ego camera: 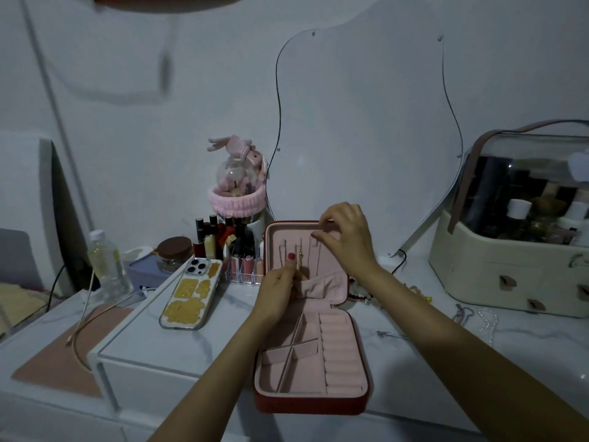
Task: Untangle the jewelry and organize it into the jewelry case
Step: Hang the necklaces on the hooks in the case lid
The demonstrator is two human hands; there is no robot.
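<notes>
A red jewelry case [360,400] with pink lining lies open at the table's front edge, its lid upright. My left hand [277,291] pinches the elastic pocket at the bottom of the lid, beside a thin gold necklace [301,257] hanging on the lid's hooks. My right hand [345,237] pinches a pink snap strap near the top of the lid. The tray compartments and ring rolls [339,349] hold nothing. Tangled beaded and gold jewelry [417,293] lies on the table to the right of the case, partly hidden by my right forearm.
A phone [191,291] lies face down left of the case. Behind it stand lipsticks in a clear organizer [229,247], a jar and a bottle [106,263]. A cream cosmetics box [510,260] fills the right. Silver chains [478,317] lie before it. A mirror leans on the wall.
</notes>
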